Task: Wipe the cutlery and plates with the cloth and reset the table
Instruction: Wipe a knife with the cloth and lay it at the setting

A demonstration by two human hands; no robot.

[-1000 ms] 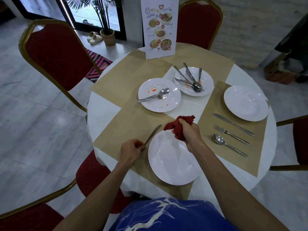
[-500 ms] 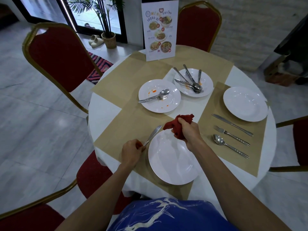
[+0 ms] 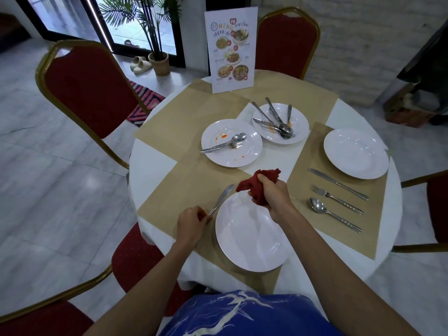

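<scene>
Head view, looking down on a round counter [image 3: 155, 170] laid with tan placemats. Step in hand, by the look of it: setting a wiped knife [image 3: 221, 199] down at the left of the near clean plate [image 3: 249, 234]. Left hand [image 3: 191, 223] closed on the knife's handle, blade pointing away and lying close along the plate's left rim; whether the blade already rests on the mat, hard to tell. Right hand [image 3: 274, 197] clenched around the bunched red cloth [image 3: 257, 186], held over the plate's far edge. Next move, probably: letting go of the knife parallel to the plate, then reaching across for soiled pieces. Still to clean: a sauce-stained plate [image 3: 231, 143] just beyond, carrying a spoon and fork [image 3: 225, 145], and behind it a second dirty plate [image 3: 280, 124] piled with more cutlery [image 3: 276, 120]. Already set on the right-hand mat: a clean plate [image 3: 356, 153] with knife [image 3: 338, 184], fork [image 3: 337, 199] and spoon [image 3: 334, 214] in a row below it, well apart from the working place. Standing menu card [image 3: 231, 48] at the far edge, clear of the reach. Red chairs with gold frames around the counter, one [image 3: 89, 88] at the left. Nothing between the hands and the stained plate; only care needed not to drag the cloth across the finished near plate.
</scene>
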